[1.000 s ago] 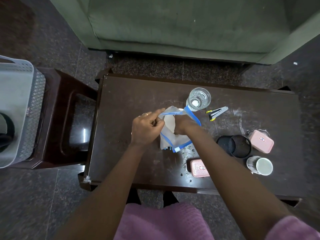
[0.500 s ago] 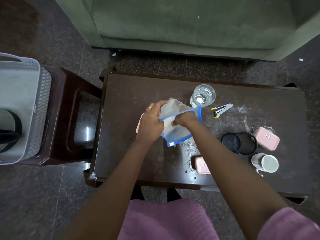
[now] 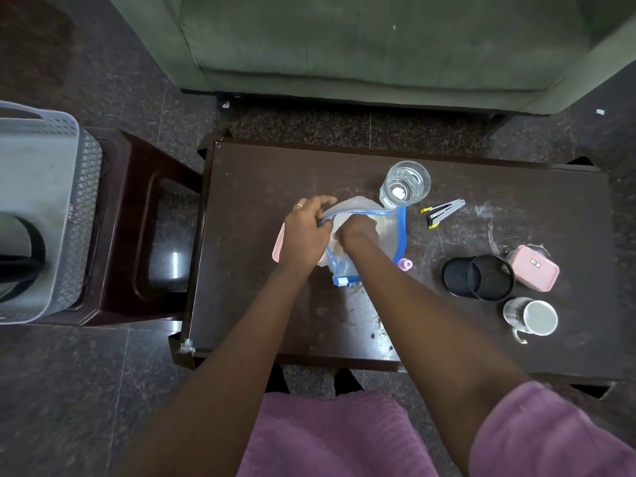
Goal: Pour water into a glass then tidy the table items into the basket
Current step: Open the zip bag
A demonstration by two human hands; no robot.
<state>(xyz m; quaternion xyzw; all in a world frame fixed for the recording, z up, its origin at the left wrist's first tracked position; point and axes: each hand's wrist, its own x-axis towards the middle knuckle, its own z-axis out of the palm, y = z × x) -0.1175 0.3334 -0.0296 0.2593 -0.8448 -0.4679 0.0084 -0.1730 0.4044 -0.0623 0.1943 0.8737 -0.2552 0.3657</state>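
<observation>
A clear zip pouch (image 3: 387, 232) with blue edges lies mid-table. My left hand (image 3: 306, 232) grips its blue rim at the left. My right hand (image 3: 358, 230) is closed on the pouch at its mouth, fingers hidden in the plastic. A pink flat item (image 3: 277, 251) peeks out from under my left hand. A small pink piece (image 3: 405, 264) shows beside my right forearm. The glass (image 3: 406, 184) with water stands just behind the pouch. The grey perforated basket (image 3: 44, 187) sits on a dark stool (image 3: 137, 235) to the left of the table (image 3: 261, 180).
Right of the pouch lie a small stapler (image 3: 444, 211), a tipped black mesh holder (image 3: 481, 277), a pink box (image 3: 531, 268) and a white mug (image 3: 531, 316). A black object (image 3: 20, 263) is inside the basket. A green sofa (image 3: 344, 39) stands beyond the table.
My left hand has shifted from pinching the pouch's corner to gripping its rim, spreading the mouth. The pink box near the front edge is no longer visible past my right forearm.
</observation>
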